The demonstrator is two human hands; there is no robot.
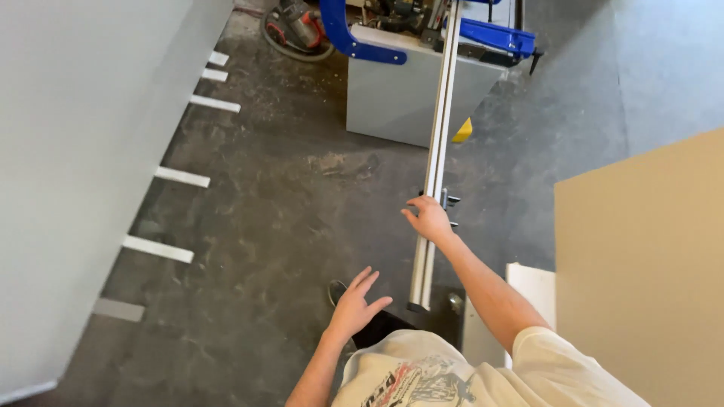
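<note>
Above the dusty grey floor (286, 218), a long pale metal rail (437, 151) — running from the grey-and-blue machine (411, 90) — is gripped by the right hand (428, 218); the left hand (354, 305) is held open, fingers spread, touching nothing.

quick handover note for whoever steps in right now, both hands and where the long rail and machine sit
Right hand: laid on the long grey rail, fingers draped over its left edge; whether it grips cannot be told.
Left hand: open, fingers spread, in the air over the dusty floor, holding nothing.
The rail runs from near the person up across the grey machine with blue parts.
A large grey panel stands on the left, a tan board on the right.
Done or left: nothing here shows it.
</note>
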